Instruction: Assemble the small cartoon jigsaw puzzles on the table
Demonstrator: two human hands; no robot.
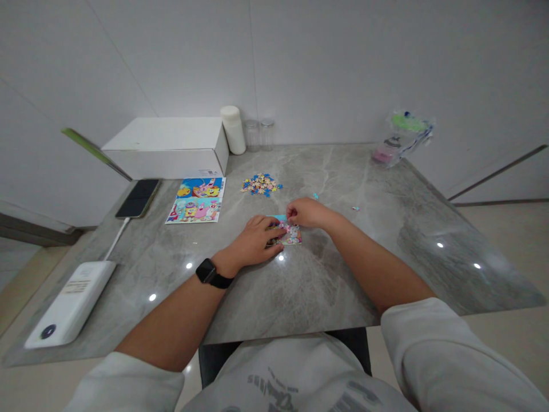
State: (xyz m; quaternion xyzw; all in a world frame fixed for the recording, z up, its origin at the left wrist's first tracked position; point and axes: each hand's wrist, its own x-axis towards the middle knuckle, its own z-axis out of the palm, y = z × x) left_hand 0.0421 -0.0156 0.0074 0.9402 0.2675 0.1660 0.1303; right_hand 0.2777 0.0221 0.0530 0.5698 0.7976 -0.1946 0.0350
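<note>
A partly joined jigsaw puzzle [294,236] with pink and light blue cartoon parts lies flat on the table in front of me. My left hand [260,240] rests across its left side, fingers stretched out and covering much of it. At the puzzle's upper right edge, my right hand [303,213] has thumb and fingers pinched together; whatever is between them is hidden. Behind the hands is a heap of loose jigsaw pieces [261,185]. One light blue piece [315,195] lies just beyond my right hand, and another small piece [355,208] is farther right.
The printed reference picture [196,200] lies left of the heap, before a white box [167,149]. A white bottle [233,130] and two clear glasses [259,136] stand by the wall. A phone [138,198] is cabled to a white power bank [71,303]. A plastic bag [401,140] sits back right.
</note>
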